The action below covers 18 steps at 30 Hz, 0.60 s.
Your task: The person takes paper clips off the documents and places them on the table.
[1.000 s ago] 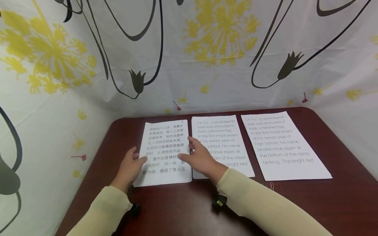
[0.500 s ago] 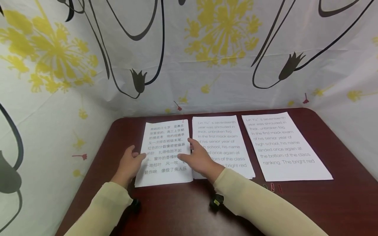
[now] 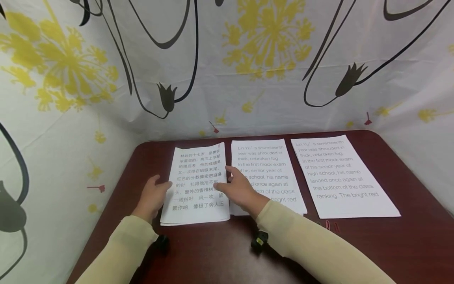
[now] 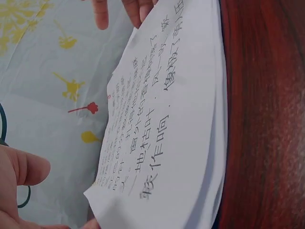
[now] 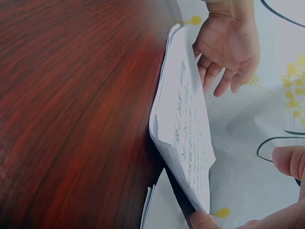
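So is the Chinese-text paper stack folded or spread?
Spread, slightly bowed: the Chinese-text paper stack shows no fold across it.

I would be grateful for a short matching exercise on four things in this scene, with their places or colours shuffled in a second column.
Column one:
1. Chinese-text pages
2. Sleeves
3. Tabletop
4. Red paper clips

Column two:
A. Dark reddish brown
B. By the near edge of the rightmost English-text pages
C. Between the left hand and the right hand
D. Cream

Right pairs: 1-C, 2-D, 3-A, 4-B.
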### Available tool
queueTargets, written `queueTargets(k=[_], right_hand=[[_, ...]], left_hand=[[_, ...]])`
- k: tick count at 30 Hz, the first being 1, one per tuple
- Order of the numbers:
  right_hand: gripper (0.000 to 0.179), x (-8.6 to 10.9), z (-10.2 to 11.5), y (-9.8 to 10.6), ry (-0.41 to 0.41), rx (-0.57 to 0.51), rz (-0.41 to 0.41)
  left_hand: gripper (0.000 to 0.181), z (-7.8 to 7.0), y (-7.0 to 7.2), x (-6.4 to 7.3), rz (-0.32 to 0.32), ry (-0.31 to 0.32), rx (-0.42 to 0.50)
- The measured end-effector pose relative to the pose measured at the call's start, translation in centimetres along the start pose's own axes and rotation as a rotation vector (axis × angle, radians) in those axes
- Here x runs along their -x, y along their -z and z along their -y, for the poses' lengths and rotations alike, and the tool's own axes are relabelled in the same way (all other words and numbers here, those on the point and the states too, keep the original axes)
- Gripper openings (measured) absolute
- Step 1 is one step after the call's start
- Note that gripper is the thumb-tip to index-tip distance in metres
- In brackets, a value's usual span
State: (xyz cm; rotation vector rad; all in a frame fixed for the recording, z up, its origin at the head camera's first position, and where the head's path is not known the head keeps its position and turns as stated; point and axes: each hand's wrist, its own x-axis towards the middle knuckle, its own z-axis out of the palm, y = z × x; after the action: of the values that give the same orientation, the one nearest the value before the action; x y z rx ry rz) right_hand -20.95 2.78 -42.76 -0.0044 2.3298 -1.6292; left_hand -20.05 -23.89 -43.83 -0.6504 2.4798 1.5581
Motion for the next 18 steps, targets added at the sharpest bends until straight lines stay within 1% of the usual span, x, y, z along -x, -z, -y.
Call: queueTargets(k=[4, 10, 14, 18], right_hand=[[0.081, -0.15, -0.11, 0.02, 0.0, -0.032, 0.018], [0.079, -0.26, -0.22, -0.02, 0.012, -0.046, 0.016], [0.08, -0.24, -0.2, -0.11, 0.01, -0.048, 0.01], [0.08, -0.29, -0.29, -0.23, 0.009, -0.045, 0.0]], left_hand=[[0.08, 0.15, 0.1, -0.36, 0.01, -0.007, 0.025], [0.075, 0.17, 0.17, -0.38, 0.005, -0.079, 0.062], [0.073, 0.42, 0.27, -0.61, 0.013, -0.112, 0.038], [0.075, 0.71, 0.45, -0.76, 0.038, -0.123, -0.002]])
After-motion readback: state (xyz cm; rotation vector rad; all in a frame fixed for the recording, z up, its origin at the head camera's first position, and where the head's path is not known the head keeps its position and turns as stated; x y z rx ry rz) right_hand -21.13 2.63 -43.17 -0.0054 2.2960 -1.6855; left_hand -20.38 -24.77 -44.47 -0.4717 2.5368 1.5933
